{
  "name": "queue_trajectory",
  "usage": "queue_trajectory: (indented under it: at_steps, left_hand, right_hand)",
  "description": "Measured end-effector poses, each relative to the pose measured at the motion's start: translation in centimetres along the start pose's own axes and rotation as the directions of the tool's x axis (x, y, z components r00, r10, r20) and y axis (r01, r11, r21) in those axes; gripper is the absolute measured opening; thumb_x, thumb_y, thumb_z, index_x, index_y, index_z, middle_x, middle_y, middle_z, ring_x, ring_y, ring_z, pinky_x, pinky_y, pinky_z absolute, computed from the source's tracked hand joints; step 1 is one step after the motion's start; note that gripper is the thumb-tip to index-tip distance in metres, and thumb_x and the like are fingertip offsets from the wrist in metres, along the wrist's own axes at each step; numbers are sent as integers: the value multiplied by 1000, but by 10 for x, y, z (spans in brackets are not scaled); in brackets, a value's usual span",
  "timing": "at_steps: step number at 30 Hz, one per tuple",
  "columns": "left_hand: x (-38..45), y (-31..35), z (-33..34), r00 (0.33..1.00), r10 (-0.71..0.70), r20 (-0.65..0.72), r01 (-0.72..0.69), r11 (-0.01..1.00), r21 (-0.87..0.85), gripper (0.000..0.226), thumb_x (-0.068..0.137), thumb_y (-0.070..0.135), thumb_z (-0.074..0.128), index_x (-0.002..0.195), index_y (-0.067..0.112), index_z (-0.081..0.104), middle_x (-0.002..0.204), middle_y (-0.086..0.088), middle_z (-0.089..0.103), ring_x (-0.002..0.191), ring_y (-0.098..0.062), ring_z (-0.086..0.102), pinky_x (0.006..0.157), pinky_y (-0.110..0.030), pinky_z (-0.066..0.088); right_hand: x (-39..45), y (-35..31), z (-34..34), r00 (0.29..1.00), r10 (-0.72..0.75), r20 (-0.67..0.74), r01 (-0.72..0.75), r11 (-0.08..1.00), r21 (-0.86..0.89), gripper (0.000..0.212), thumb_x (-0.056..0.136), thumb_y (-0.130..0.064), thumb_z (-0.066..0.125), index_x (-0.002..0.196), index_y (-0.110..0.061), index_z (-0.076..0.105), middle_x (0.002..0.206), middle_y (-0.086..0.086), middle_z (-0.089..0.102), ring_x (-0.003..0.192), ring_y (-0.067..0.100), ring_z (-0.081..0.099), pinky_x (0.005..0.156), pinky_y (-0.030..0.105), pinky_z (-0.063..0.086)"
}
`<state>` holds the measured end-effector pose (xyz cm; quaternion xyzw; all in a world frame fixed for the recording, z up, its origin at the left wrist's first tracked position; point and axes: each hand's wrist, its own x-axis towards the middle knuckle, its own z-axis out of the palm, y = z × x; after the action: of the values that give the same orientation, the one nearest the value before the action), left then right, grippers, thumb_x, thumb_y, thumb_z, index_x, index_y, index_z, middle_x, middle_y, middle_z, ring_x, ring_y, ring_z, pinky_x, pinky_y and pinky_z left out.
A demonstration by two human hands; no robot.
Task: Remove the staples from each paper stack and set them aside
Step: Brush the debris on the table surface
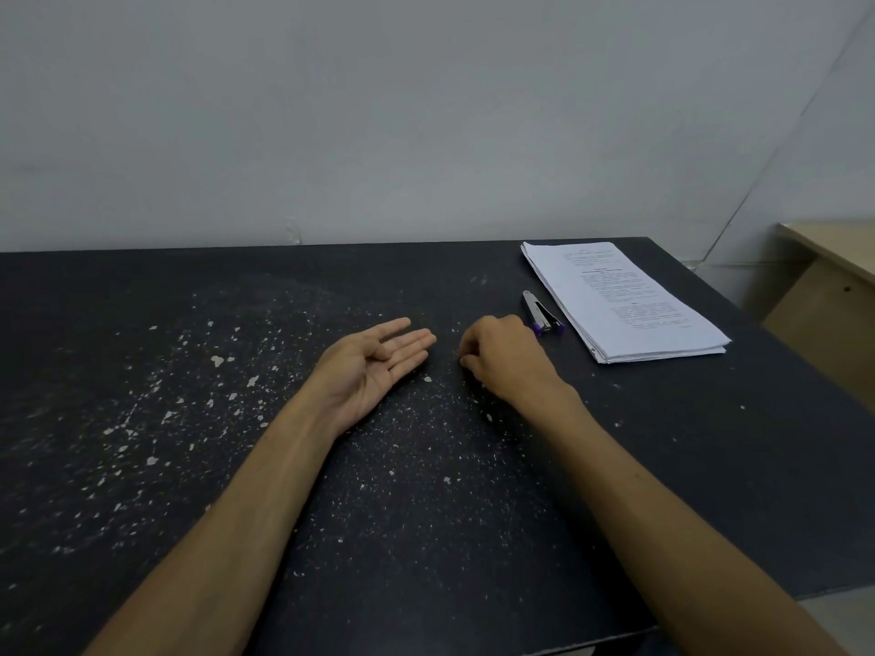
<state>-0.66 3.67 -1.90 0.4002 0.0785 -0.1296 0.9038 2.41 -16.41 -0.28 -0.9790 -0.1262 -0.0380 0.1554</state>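
A stack of printed white paper [625, 303] lies at the table's far right. Just left of it is a silver staple remover with purple grips [542, 315]. My left hand [379, 366] rests palm up on the black table [236, 466], fingers straight, nothing in it. My right hand [502, 359] is knuckles up between the left hand and the remover. Its fingers are curled, with the tips together on the table surface. They pinch a tiny dark speck that looks like a staple [458, 355]. It is too small to make out clearly.
The black tabletop is flecked with white paint spots. A grey wall runs behind it. A light wooden desk [833, 258] stands beyond the table's right edge. The near table edge shows at bottom right.
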Motion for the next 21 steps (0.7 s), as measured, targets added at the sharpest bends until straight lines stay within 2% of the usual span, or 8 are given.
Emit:
queue_trajectory:
  at_steps: [7, 11, 16, 19, 21]
  left_hand:
    - [0, -2, 3, 999, 35, -20, -33, 996, 86, 66, 92, -18, 18, 153, -3, 38, 150, -22, 52, 140, -32, 52, 106, -42, 50]
    - [-1, -3, 4, 999, 32, -34, -29, 995, 90, 64, 91, -18, 18, 149, -4, 42, 150, -26, 51, 139, -33, 53, 104, -42, 51]
    - [-1, -4, 4, 998, 31, -53, -27, 996, 80, 63, 90, -19, 19, 145, -6, 46, 143, -34, 52, 133, -36, 58, 106, -43, 51]
    - [-2, -4, 4, 998, 32, -46, -28, 997, 76, 62, 90, -19, 19, 144, -7, 46, 141, -35, 54, 130, -37, 60, 107, -43, 51]
    - [-3, -4, 4, 999, 29, -41, -26, 997, 73, 62, 90, -19, 19, 144, -7, 46, 140, -34, 55, 130, -36, 61, 105, -42, 52]
  right_hand:
    - [10, 0, -9, 985, -134, 112, 142, 987, -69, 6, 97, -19, 67, 99, -24, 69, 109, 10, 67, 96, 29, 67, 85, 47, 60]
    - [14, 0, -11, 975, -158, 154, 171, 983, -72, 7, 97, -19, 66, 103, -23, 66, 109, 8, 66, 95, 27, 67, 86, 46, 60]
    - [11, 0, -9, 972, -173, 159, 196, 970, -141, 12, 95, -17, 59, 105, -16, 64, 108, 11, 65, 94, 33, 65, 81, 47, 58]
    - [10, 1, -7, 973, -168, 162, 187, 976, -113, 12, 92, -17, 60, 103, -16, 64, 104, 9, 67, 92, 31, 65, 79, 47, 58]
    - [10, 5, -7, 971, -173, 163, 181, 983, -36, 11, 93, -17, 63, 103, -17, 67, 101, 4, 69, 91, 24, 66, 82, 45, 59]
